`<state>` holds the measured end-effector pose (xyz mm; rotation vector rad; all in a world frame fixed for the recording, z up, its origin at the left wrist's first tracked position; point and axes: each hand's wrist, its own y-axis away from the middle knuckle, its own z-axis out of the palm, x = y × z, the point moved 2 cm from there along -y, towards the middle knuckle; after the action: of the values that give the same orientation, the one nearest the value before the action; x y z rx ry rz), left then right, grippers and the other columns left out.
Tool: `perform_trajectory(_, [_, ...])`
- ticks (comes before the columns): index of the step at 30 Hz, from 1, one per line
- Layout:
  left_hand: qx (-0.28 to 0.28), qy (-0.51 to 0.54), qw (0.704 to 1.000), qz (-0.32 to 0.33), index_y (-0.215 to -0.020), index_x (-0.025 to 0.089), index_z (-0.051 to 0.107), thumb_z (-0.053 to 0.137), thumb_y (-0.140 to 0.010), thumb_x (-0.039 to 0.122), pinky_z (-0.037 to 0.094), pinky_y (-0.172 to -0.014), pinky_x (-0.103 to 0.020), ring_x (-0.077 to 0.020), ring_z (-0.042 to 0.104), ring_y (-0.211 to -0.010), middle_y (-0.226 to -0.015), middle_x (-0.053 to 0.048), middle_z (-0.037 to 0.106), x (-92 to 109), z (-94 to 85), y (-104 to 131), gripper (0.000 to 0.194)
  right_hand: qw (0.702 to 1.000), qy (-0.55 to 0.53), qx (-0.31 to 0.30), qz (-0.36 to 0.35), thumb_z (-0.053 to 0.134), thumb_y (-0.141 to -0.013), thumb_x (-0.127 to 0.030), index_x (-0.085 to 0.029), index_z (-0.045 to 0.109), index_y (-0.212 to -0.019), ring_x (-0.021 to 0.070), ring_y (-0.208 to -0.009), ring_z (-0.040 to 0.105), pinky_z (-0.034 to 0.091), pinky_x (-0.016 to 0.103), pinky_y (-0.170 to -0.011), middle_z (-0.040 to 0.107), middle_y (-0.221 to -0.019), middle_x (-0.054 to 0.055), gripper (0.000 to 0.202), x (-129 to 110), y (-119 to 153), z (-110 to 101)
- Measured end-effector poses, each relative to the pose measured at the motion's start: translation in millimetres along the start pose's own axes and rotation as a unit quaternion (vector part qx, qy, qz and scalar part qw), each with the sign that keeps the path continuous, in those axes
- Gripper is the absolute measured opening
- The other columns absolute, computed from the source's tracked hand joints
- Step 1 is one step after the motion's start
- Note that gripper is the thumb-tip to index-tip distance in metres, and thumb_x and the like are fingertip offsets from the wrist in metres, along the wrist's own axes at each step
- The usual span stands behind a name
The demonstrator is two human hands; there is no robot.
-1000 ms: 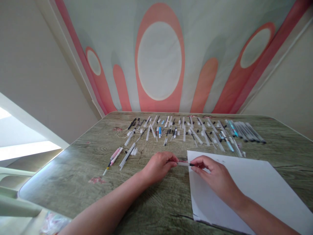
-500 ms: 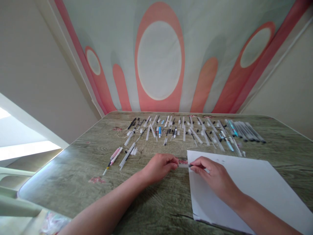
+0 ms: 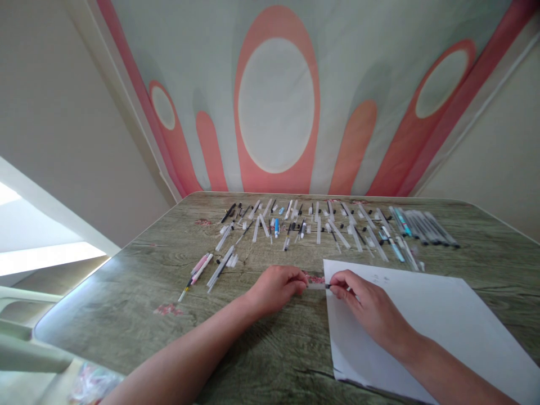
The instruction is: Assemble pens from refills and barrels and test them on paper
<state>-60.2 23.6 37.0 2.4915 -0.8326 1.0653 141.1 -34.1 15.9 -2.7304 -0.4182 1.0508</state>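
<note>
Between my two hands runs a clear pen tube, level above the wood-patterned table. My left hand is closed on its left end. The fingertips of my right hand pinch a small dark piece at the tube's right end, over the left edge of a white paper sheet. Whether the dark piece sits inside the tube or only touches it, I cannot tell. Small grey marks show near the paper's top.
Rows of loose pen parts lie across the back of the table. Pink and white pens lie at the left. Several dark-tipped pens are grouped at the back right. A plastic bag is at the lower left.
The whole view has shifted very slightly. Both hands keep the same hold and nearly the same place.
</note>
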Motion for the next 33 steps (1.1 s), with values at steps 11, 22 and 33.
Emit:
perform_trajectory(11, [-0.017,0.04,0.999,-0.025,-0.08,0.016,0.067,0.047,-0.079,0.021,0.037,-0.061,-0.018,-0.01,0.052,-0.063,-0.071,0.002,0.064,0.6,0.6,0.6,0.02,0.999,0.018,0.009,-0.034,0.052,-0.088,-0.03,-0.025,0.055,-0.095,0.0147,-0.077,0.062,0.045,0.025,-0.07,0.064,-0.088,-0.002,0.009,-0.2,2.6,1.9])
perform_trajectory(22, [-0.022,0.024,0.999,-0.019,-0.081,0.016,0.067,0.046,-0.08,0.023,0.038,-0.063,-0.019,-0.0112,0.054,-0.067,-0.072,0.001,0.065,-2.1,0.0,-0.1,0.022,0.999,0.022,-0.035,-0.024,0.041,-0.093,-0.039,-0.024,0.054,-0.093,0.0154,-0.069,0.063,0.046,0.025,-0.062,0.066,-0.078,0.0,0.019,-5.8,1.7,-1.1])
perform_trajectory(33, [-0.023,0.034,0.999,-0.02,-0.082,0.016,0.067,0.047,-0.08,0.023,0.038,-0.065,-0.019,-0.0115,0.055,-0.067,-0.072,0.001,0.065,-0.2,0.8,0.2,0.021,0.999,0.028,-0.038,-0.011,0.04,-0.093,-0.038,-0.025,0.051,-0.093,0.0144,-0.068,0.062,0.044,0.025,-0.062,0.065,-0.079,-0.002,0.017,-7.5,3.0,-1.2])
